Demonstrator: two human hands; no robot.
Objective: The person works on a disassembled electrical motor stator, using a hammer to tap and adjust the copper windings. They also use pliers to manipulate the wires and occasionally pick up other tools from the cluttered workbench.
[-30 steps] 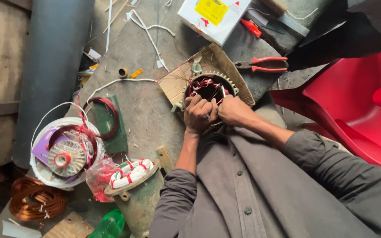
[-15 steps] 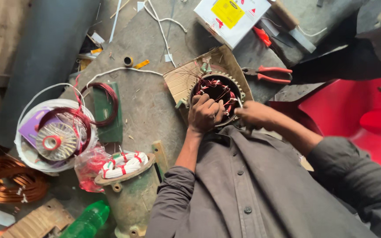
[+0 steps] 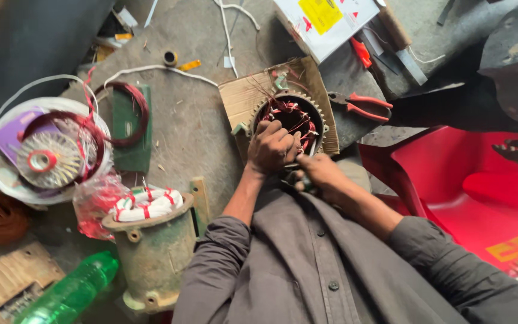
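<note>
While hands grip stator [image 3: 292, 117], white yellow-labelled box [image 3: 325, 21] behind.

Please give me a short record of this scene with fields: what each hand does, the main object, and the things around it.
left hand: fist resting on the rim of the stator
right hand: at the near edge of the stator, what it holds is hidden
stator: toothed ring with red windings, on cardboard
pliers: red handles, right of the stator
motor housing: green, near left
bottle: green, lying

Glossy red plastic chair [image 3: 481, 192], matt corrugated cardboard [image 3: 247, 99], rough grey metal stator [image 3: 292, 117] with shiny copper windings.
</note>
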